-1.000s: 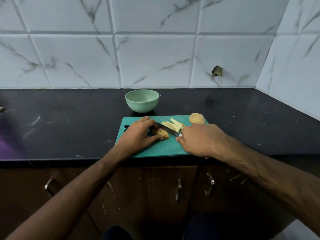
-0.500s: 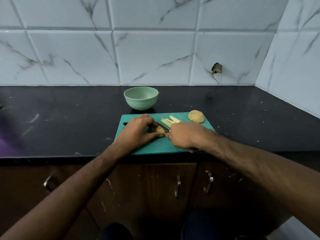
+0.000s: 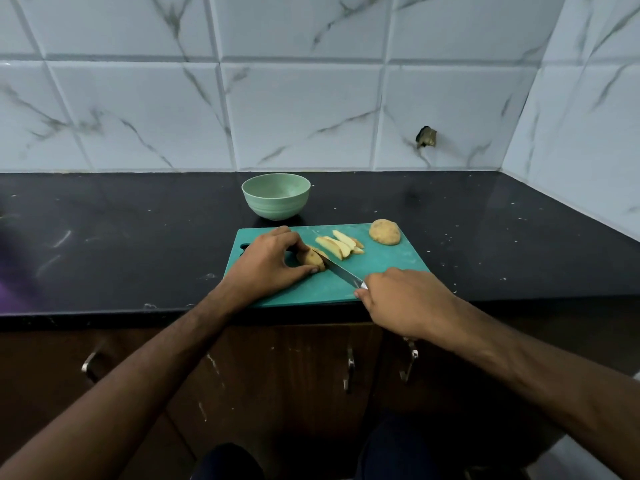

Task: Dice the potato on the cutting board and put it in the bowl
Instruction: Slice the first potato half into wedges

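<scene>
- My left hand point(image 3: 268, 263) is arched over the potato piece point(image 3: 311, 259) near the middle of the cutting board point(image 3: 388, 268); its fingers point(image 3: 289, 237) curl down over the far side and the thumb tip presses the near side, so the piece is pinched between them.
- My right hand point(image 3: 403, 301) sits at the board's near edge, fingers point(image 3: 362, 294) wrapped tight round the handle of the knife point(image 3: 343, 273); the handle itself is hidden inside the fist, only a pale bit shows by the forefinger.
- I see the blade running from that fist diagonally up and left, its tip against the held potato piece just beside my left thumb. How deep it has bitten I cannot tell.
- Cut potato strips point(image 3: 339, 244) lie in a loose fan just behind the blade, pale faces up, resting on the board and apart from both hands.
- A rounded potato half point(image 3: 384, 231), skin side up, sits alone at the board's far right corner.
- The green bowl point(image 3: 276, 196) stands upright on the black worktop point(image 3: 138, 237) just behind the board's far left edge; I see no potato in it.
- The board lies flat at the worktop's front edge, above brown cabinet doors point(image 3: 294, 368) with metal handles.
</scene>
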Tool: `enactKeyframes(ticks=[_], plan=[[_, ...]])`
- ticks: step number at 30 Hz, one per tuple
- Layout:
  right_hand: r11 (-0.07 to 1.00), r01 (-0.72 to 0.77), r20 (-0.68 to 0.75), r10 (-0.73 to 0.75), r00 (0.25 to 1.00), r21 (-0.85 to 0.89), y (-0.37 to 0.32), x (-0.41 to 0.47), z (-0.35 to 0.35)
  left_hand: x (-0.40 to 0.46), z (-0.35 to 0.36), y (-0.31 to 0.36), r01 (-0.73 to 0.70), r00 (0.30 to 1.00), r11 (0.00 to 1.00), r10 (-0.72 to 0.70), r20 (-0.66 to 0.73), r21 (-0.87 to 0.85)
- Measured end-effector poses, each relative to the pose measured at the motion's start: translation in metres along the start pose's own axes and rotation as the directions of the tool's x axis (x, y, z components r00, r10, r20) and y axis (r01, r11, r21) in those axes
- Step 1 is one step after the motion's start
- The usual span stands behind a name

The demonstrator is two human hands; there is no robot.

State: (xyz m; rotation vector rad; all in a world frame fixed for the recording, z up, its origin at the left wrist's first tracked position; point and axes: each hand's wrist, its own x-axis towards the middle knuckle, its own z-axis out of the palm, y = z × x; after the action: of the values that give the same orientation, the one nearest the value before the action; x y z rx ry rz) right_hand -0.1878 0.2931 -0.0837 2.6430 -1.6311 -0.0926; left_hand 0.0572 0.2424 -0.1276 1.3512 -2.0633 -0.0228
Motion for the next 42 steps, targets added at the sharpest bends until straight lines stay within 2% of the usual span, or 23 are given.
enactKeyframes(ticks=[4, 9, 13, 26, 42], plan=[[0.998, -0.054, 0.021, 0.055, 0.998, -0.034, 0.011, 0.012, -0.009, 0.000, 0.001, 0.000, -0.011, 1.000, 1.000, 0.011, -0.002, 0.005], [0.988, -0.105, 0.043, 0.100, 0.994, 0.117, 0.016, 0.016, -0.023, 0.000, 0.001, -0.002, -0.021, 1.000, 1.000, 0.021, -0.001, 0.004], [0.998, -0.062, -0.037, 0.062, 0.997, 0.012, 0.005, 0.016, -0.028, 0.001, 0.001, -0.001, -0.024, 1.000, 1.000, 0.024, 0.000, 0.006], [0.993, -0.002, -0.009, 0.001, 1.000, -0.121, -0.014, 0.017, -0.033, 0.001, 0.000, -0.002, -0.017, 1.000, 1.000, 0.017, 0.002, 0.014], [0.999, 0.011, 0.108, -0.006, 0.994, -0.051, -0.028, 0.054, -0.035, -0.001, -0.001, -0.002, -0.051, 0.998, 0.999, 0.051, -0.029, -0.015]])
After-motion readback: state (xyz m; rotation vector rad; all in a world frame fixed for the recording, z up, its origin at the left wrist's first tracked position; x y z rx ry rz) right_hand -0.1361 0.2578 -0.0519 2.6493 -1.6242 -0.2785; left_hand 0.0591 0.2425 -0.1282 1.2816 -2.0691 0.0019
